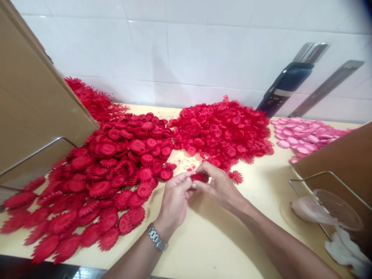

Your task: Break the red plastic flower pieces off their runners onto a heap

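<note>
Between the fingertips of both hands is a small dark-red flower piece, partly covered by the fingers. My left hand, with a metal watch on its wrist, is closed and pinches it from the left. From the right, my right hand grips it between thumb and fingers. A large heap of red fringed discs spreads to the left of my hands. Behind them lies another pile of red petal pieces, and a single loose red piece rests just beyond my right hand.
Spiky red cutouts lie at the back left beside a brown board. Pink discs are at the back right, near another brown board. A clear plastic container and white tissue sit at right. Two metal-ended tools lean on the tiled wall.
</note>
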Demonstrator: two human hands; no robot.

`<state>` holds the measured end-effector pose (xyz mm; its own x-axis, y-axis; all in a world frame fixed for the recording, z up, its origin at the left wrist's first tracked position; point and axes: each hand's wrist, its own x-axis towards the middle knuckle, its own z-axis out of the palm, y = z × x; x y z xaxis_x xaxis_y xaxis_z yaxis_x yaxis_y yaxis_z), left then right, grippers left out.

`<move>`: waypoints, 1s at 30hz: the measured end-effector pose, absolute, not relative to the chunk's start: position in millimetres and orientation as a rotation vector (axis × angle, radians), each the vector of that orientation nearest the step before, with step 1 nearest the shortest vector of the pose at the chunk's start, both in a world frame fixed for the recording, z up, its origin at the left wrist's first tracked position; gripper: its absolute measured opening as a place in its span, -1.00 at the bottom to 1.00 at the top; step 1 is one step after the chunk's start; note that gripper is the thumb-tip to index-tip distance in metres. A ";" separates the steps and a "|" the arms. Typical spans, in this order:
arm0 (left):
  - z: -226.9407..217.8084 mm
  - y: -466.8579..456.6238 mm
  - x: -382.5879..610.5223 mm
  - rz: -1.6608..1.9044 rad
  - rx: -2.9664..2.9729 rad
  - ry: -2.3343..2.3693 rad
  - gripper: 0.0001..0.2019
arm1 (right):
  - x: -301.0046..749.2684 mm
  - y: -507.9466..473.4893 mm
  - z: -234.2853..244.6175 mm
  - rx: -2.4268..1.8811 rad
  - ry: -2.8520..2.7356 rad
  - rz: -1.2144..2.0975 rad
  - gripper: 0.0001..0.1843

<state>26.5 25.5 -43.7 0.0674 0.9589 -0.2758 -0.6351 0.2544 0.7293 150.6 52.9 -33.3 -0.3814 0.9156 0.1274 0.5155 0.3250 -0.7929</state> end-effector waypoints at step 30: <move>-43.7 24.8 31.5 1.313 0.551 1.007 -0.86 | 158.0 58.1 -43.5 -1.100 -2.075 0.655 -0.91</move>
<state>31.5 24.8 -43.7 -0.0556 0.9553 -0.2903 -0.5276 0.2187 0.8208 158.0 58.1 -43.5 -0.4038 0.8505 0.3370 0.5026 0.5141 -0.6951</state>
